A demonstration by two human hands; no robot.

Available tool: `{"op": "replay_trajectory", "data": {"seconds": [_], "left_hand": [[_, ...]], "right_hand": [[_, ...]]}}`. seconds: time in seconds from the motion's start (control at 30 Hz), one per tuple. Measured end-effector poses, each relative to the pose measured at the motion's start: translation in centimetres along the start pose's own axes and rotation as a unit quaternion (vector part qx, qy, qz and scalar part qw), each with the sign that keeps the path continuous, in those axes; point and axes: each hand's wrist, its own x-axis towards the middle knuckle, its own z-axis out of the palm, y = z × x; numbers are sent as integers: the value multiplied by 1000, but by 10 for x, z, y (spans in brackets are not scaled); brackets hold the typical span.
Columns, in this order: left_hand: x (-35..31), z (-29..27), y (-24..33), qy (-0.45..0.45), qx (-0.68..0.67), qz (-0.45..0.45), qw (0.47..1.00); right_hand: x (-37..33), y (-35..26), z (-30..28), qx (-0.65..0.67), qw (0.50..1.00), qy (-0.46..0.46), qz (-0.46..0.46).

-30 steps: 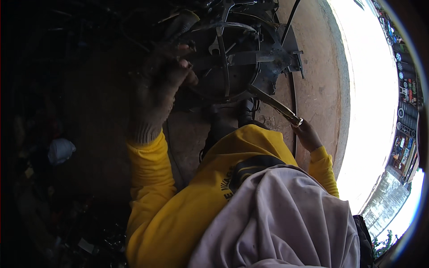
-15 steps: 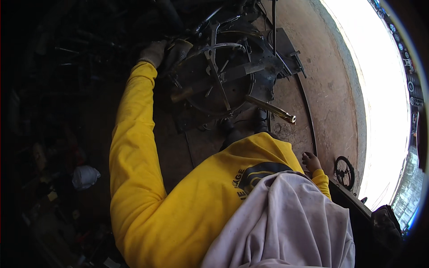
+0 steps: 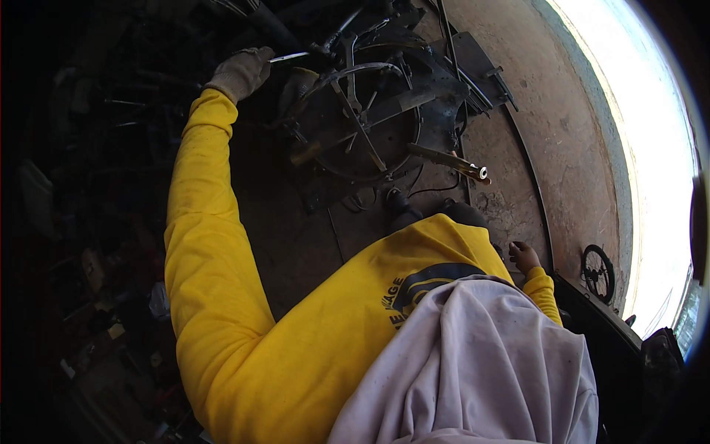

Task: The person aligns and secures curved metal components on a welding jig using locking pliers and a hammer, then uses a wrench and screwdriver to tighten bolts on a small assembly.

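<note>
In the head view, the left hand (image 3: 240,72) in a grey knitted glove is now farther to the left, beside the dark metal frame assembly with flat bars and a round plate (image 3: 403,103). Its fingers are closed around a thin, shiny metal piece (image 3: 288,57), which points toward this assembly. The bare right hand (image 3: 525,257) no longer touches the long, brass-toned metal tool with a round end (image 3: 451,160) — it hangs near the person's side, with fingers loosely bent and nothing visible in them. The tool stays projecting from the assembly without support, so I judge the work now passes to the left hand.
</note>
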Motion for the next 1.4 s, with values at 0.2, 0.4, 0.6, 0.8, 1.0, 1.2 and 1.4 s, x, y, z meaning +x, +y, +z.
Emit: {"op": "replay_trajectory", "data": {"seconds": [0.2, 0.4, 0.6, 0.8, 1.0, 1.2, 1.4], "left_hand": [[-68, -55, -19, 80, -197, -68, 975], [-157, -96, 44, 256, -610, -214, 718], [-185, -60, 179, 219, -879, 99, 412], [-221, -45, 312, 117, -888, 43, 443], [-219, -32, 318, 44, -887, 28, 460], [-220, -8, 244, 165, -724, 272, 612], [-210, 19, 201, 160, -665, 381, 623]], "right_hand": [[34, 1, 9, 24, 996, -13, -89], [14, -50, 16, -90, 980, -34, -175], [-155, -200, 22, -8, 867, -147, -476], [-217, -244, 48, -18, 786, 33, -617], [-210, -239, 83, 24, 865, 41, -500], [-243, -281, 139, 9, 886, 96, -453], [-260, -318, 178, 214, 929, 1, -302]]}}
